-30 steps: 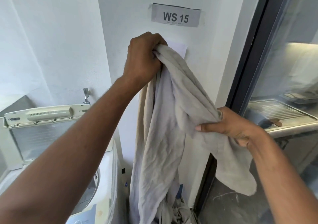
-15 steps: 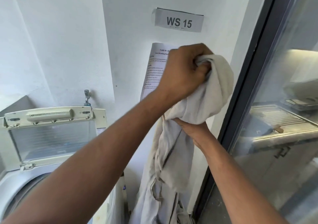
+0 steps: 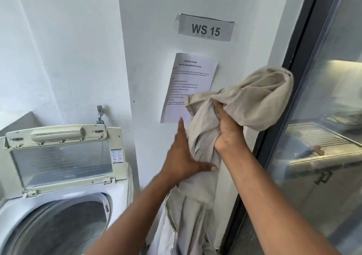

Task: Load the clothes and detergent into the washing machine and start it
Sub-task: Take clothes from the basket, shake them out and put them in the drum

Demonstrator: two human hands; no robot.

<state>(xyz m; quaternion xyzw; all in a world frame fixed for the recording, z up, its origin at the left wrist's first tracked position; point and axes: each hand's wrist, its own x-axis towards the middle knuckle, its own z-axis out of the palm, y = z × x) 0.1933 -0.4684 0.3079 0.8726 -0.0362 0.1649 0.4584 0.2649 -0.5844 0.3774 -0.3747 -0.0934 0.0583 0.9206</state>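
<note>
Beige crumpled cloth garment (image 3: 244, 100) held up in front of white wall, right of the machine, not in the drum. Right hand (image 3: 227, 129) fisted tight around its bunched middle, upper part flopping over the knuckles toward the dark door frame (image 3: 293, 63). Left hand (image 3: 184, 160) lower down, fingers spread wide and flat against the hanging fabric, thumb pressed across it, not closed around it. Rest of garment trails straight down out of frame at bottom. White top-load washing machine (image 3: 117, 196) at lower left, cream lid with clear window (image 3: 60, 157) propped upright, grey drum opening (image 3: 58, 229) exposed; contents of drum not visible. Printed white instruction sheet (image 3: 188, 78) taped on wall, partly covered by garment. Grey "WS 15" sign (image 3: 205, 29) above it. Metal tap (image 3: 100, 113) behind the lid.
</note>
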